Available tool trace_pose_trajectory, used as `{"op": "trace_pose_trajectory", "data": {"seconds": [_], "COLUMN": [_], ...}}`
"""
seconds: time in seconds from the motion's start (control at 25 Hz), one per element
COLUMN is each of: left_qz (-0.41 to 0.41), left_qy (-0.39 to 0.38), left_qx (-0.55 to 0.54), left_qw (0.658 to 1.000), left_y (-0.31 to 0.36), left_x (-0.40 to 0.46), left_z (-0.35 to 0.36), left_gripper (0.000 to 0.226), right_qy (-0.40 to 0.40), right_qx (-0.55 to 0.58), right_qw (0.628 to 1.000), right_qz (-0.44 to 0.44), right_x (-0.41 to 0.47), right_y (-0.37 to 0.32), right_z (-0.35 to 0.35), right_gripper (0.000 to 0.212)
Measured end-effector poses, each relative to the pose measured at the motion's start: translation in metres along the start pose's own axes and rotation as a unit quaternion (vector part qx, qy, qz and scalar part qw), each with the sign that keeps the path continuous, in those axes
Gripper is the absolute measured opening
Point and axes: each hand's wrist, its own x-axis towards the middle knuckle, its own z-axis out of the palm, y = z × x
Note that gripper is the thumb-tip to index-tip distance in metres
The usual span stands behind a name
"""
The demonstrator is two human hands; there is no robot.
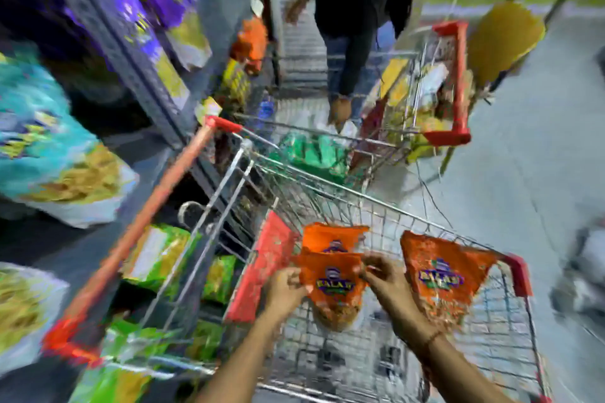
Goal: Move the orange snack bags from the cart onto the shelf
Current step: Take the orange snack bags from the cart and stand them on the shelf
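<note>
The frame is blurred by motion. An orange snack bag (330, 285) hangs over the wire cart (376, 222), held at its top corners by my left hand (284, 291) and my right hand (383, 275). A second orange bag (330, 235) stands just behind it in the cart. A third orange bag (442, 275) leans against the cart's right side, right of my right wrist. The shelf (108, 36) runs along the left, packed with purple and teal bags. A few orange bags (250, 42) sit on the shelf farther down the aisle.
Another cart (137, 229) with a red handle and green bags stands between my cart and the shelf. A person (357, 26) stands ahead in the aisle beside a third cart (448, 82) loaded with yellow packs. Grey floor opens to the right.
</note>
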Motion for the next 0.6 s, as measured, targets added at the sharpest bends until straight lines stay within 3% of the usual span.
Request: {"op": "trace_pose_trajectory", "data": {"seconds": [0.04,0.12,0.24,0.36,0.44,0.6], "left_qz": [-0.044,-0.133,-0.198,-0.229,-0.253,-0.252], "left_qy": [-0.031,-0.063,-0.086,-0.078,-0.072,-0.082], "left_qx": [0.026,0.049,0.023,0.011,0.033,0.082], "left_qw": [0.998,0.988,0.976,0.97,0.964,0.961], "left_y": [-0.021,-0.059,-0.107,-0.129,-0.134,-0.13], "left_x": [0.018,0.041,0.073,0.092,0.097,0.102], "left_z": [0.013,0.034,0.069,0.094,0.1,0.093], "left_gripper": [0.014,0.031,0.026,0.066,0.073,0.067], "right_qy": [0.004,-0.009,-0.075,-0.166,-0.194,-0.183], "right_qx": [-0.023,-0.081,-0.188,-0.234,-0.223,-0.226], "right_qw": [0.998,0.987,0.959,0.938,0.933,0.939], "right_qz": [0.054,0.137,0.198,0.194,0.205,0.181], "right_x": [0.014,0.033,0.067,0.092,0.105,0.112], "right_y": [0.035,0.089,0.152,0.184,0.192,0.2], "right_z": [-0.01,-0.02,-0.018,-0.01,-0.006,-0.005], "right_gripper": [0.028,0.035,0.069,0.093,0.093,0.072]}}
